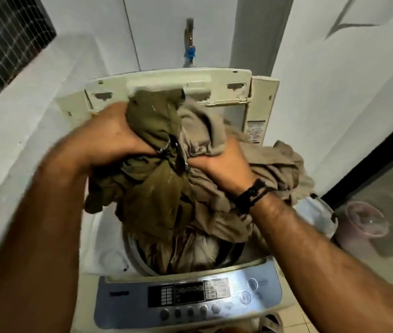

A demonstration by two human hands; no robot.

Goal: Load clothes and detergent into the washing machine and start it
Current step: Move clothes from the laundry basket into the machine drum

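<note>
Both hands are gripping a bundle of clothes (pixel 166 164) above the open washing machine (pixel 190 301): the left hand (pixel 111 138) is clutching the olive part, the right hand (pixel 224 162) the tan part, its lower folds hanging into the drum.

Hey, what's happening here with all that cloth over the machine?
A person is loading laundry into a top-loading washing machine whose lid stands open. The left hand grips an olive-green garment and the right hand grips a beige garment, both bunched together above the drum. Some clothes already lie inside. The control panel at the front is untouched, and no detergent is being handled.
</note>
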